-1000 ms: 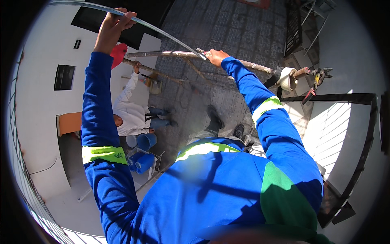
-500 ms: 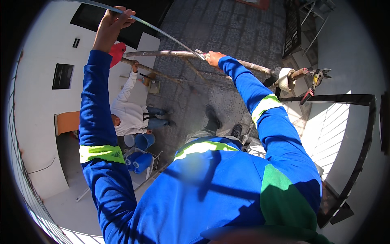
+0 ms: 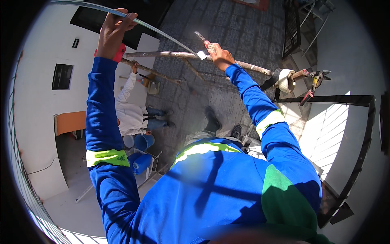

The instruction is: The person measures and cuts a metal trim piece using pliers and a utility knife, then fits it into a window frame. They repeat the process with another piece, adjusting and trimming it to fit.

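Note:
My left hand [image 3: 112,35], raised at the upper left, is closed around a long, thin grey strip [image 3: 162,33] that curves down to the right. White material [image 3: 201,55] covers the strip's lower end, close to a paint-spattered pole [image 3: 162,53]. In my right hand [image 3: 221,57] is a slim tool with a reddish handle and a flat, blade-like tip [image 3: 199,36]. That tip points up and left, apart from the strip. A red object [image 3: 120,53] shows behind my left wrist, partly hidden.
A cream ring-shaped roll [image 3: 287,80] sits around the pole's right end, with red-and-yellow-handled pliers [image 3: 315,83] hanging beside it. Below left, a person in white [image 3: 132,110] grips a second pole [image 3: 162,75]. Blue buckets [image 3: 144,142] stand nearby. A dark metal frame [image 3: 369,126] is at right.
My right hand has moved slightly right from the strip's end, and its tool now points up and away. The white end is exposed. My left hand has shifted slightly right and down.

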Motion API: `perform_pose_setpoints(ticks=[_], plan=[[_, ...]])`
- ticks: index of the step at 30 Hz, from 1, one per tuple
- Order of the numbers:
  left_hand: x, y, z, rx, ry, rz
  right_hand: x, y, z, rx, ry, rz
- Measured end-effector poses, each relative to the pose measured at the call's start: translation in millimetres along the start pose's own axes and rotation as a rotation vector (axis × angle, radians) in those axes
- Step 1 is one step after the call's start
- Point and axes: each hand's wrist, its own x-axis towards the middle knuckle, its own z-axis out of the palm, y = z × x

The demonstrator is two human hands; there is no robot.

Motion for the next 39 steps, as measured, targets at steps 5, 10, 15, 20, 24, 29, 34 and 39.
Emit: perform_pose_setpoints(ticks=[5, 10, 15, 20, 24, 29, 34, 39], plan=[[-2.9, 2.1, -1.3, 0.0, -0.012, -0.021, -13.0, 23.8, 13.9, -0.047, -0.129, 0.029], [-3.9, 3.7, -0.7, 0.062, -0.041, -0.005, -19.8, 36.5, 23.3, -0.014, -0.119, -0.02], [-2.7, 1.6, 2.6, 0.06, -0.025, -0.02, -20.8, 30.6, 27.9, -0.211, -0.177, 0.144], [-2.1, 3.6, 7.5, 0.061, 0.02, -0.034, -19.5, 29.2, 22.2, 0.009, -0.06, -0.023], [-2.2, 7.5, 11.1, 0.093, 0.005, 0.007, -20.5, 22.7, 14.9, -0.186, -0.201, -0.033], [-5.6, 9.6, 13.9, 0.102, 0.039, 0.043, -26.7, 17.2, 16.1, 0.022, 0.089, -0.164], [-8.2, 9.5, 16.9, 0.132, 0.052, 0.022, -29.9, 27.7, 29.8, -0.177, -0.123, -0.014], [-8.0, 12.8, 19.0, 0.168, 0.04, 0.04, -24.5, 25.8, 36.2, 0.019, 0.078, -0.071]])
